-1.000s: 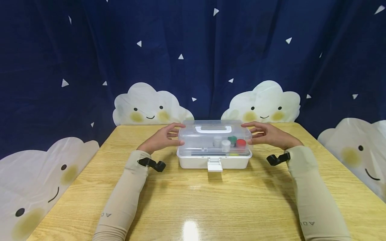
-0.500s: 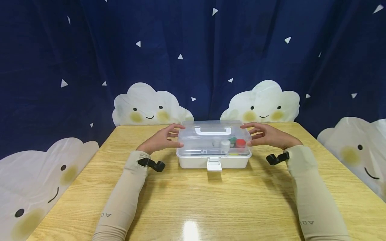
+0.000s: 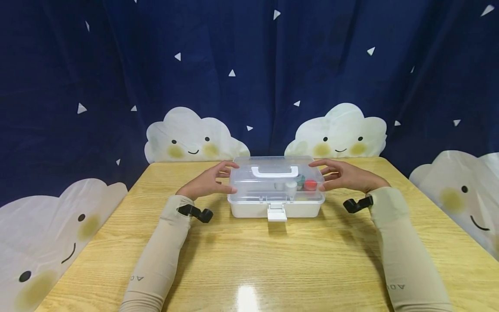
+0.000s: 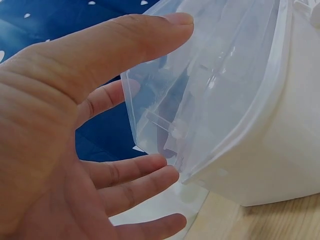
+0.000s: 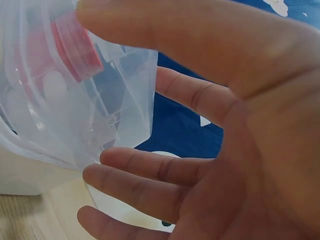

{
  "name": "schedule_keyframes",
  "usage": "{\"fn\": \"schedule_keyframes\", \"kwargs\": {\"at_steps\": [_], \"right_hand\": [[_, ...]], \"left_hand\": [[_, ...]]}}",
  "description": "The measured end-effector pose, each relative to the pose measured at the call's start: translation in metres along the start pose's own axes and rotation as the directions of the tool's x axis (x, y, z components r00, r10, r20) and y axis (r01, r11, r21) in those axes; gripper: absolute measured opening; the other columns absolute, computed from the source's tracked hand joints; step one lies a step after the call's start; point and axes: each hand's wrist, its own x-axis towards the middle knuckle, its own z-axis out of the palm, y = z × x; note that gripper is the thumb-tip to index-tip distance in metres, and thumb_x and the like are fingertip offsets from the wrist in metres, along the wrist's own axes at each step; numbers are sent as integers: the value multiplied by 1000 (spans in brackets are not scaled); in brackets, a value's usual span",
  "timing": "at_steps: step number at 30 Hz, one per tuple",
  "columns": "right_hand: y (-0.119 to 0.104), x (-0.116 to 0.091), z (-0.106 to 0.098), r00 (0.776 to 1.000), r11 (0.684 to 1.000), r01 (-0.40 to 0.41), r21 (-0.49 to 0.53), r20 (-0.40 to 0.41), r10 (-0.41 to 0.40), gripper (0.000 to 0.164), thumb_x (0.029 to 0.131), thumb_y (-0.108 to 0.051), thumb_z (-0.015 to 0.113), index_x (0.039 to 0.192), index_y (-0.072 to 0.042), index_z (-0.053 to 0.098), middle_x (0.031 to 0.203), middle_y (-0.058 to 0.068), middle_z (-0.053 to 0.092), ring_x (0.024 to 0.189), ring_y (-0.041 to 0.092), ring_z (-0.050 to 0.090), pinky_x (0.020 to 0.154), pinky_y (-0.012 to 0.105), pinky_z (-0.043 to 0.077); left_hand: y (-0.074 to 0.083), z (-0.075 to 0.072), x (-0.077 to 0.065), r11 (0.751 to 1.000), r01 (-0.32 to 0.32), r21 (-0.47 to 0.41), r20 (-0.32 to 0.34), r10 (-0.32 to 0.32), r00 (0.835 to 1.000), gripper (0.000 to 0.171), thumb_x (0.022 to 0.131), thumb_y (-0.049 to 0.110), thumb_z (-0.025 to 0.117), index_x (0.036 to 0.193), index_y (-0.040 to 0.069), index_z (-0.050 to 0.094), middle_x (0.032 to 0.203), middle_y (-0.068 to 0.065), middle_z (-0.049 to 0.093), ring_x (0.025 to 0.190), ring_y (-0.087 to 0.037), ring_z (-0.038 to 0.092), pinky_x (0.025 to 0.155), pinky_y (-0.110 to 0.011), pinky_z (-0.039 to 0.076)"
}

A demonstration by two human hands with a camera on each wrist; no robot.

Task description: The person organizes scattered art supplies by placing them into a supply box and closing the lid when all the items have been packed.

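A storage box with a clear lid [image 3: 249,182] and a white base [image 3: 249,210] stands on the table. Its lid is down over the base, and the front latch [image 3: 277,213] hangs folded out. My left hand [image 3: 206,181] holds the lid's left end, thumb on the front slope and index finger toward the back; the other fingers spread loosely beside the end wall. My right hand [image 3: 347,175] holds the right end in the same way. Through the lid show a red-capped container [image 3: 310,185], a white one [image 3: 290,189] and a green one [image 3: 300,181].
The wooden table [image 3: 249,255] reaches from the box to the near side. Behind it hangs a dark blue curtain [image 3: 210,34] with white triangles and smiling clouds. A small black camera [image 3: 200,213] sits on the left wrist, another [image 3: 352,205] on the right.
The lid's front edge has come down slightly onto the base, narrowing the gap at the front. Both hands have followed it down a little, keeping their places at its ends.
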Motion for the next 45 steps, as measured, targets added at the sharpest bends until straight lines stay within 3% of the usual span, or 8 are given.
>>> {"fn": "schedule_keyframes", "kwargs": {"at_steps": [12, 21, 30, 36, 45], "right_hand": [[0, 0, -1, 999, 999, -25, 21, 31, 25, 74, 82, -26, 76, 145, -30, 38, 142, 13, 43, 132, 43, 40, 99, 54, 44], [0, 0, -1, 999, 999, -33, 17, 31, 32, 74, 82, -26, 77, 145, -29, 39, 142, 12, 42, 133, 43, 39, 99, 55, 44], [-1, 0, -1, 999, 1000, -24, 4, 49, 23, 73, 83, -26, 76, 146, -25, 37, 145, 16, 39, 134, 46, 35, 100, 56, 43], [-1, 0, -1, 999, 1000, -26, -6, 47, 26, 72, 83, -27, 76, 145, -25, 38, 145, 17, 40, 134, 46, 35, 99, 57, 43], [0, 0, -1, 998, 1000, -23, -8, 50, 24, 72, 83, -27, 76, 145, -26, 39, 146, 16, 39, 134, 45, 35, 100, 56, 43]], "left_hand": [[0, 2, -1, 1000, -23, -4, 3, 23, 1000, 73, 75, 29, 84, 136, 28, 44, 145, 0, 39, 135, -28, 35, 109, -54, 33], [0, 1, 2, 1000, 5, 4, 17, -5, 1000, 75, 78, 17, 81, 141, 17, 40, 148, -6, 36, 137, -33, 31, 109, -52, 33], [-1, 1, 0, 1000, -4, 5, 20, 4, 1000, 74, 76, 26, 83, 138, 26, 42, 148, 0, 36, 137, -28, 32, 109, -53, 32], [-1, 1, -1, 1000, -18, 4, 28, 18, 999, 73, 75, 29, 84, 136, 27, 43, 146, 2, 37, 136, -26, 32, 106, -47, 38], [-5, 1, -1, 1000, -10, 5, 37, 10, 999, 73, 75, 32, 84, 135, 29, 42, 147, 0, 35, 138, -30, 30, 105, -52, 39]]}}
